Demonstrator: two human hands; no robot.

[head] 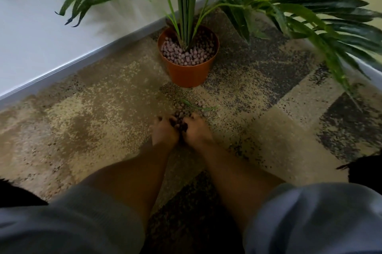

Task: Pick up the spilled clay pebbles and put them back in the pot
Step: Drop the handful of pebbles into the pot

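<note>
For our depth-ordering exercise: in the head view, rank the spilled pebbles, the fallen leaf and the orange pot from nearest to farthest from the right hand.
1. Spilled pebbles, touching the right hand.
2. Fallen leaf, just beyond the fingertips.
3. Orange pot, farther back near the wall.

We cannot count the pebbles (181,123) cupped between the left hand (164,130) and right hand (197,129); the fingers cover most of them, and blur smears the rest into the carpet (99,98). How tight either grip is stays unclear. The pot (187,74) hides the plant's base. The fronds (322,24) run off the top and right edges, and both sleeves (314,218) are cut by the bottom edge.
</note>
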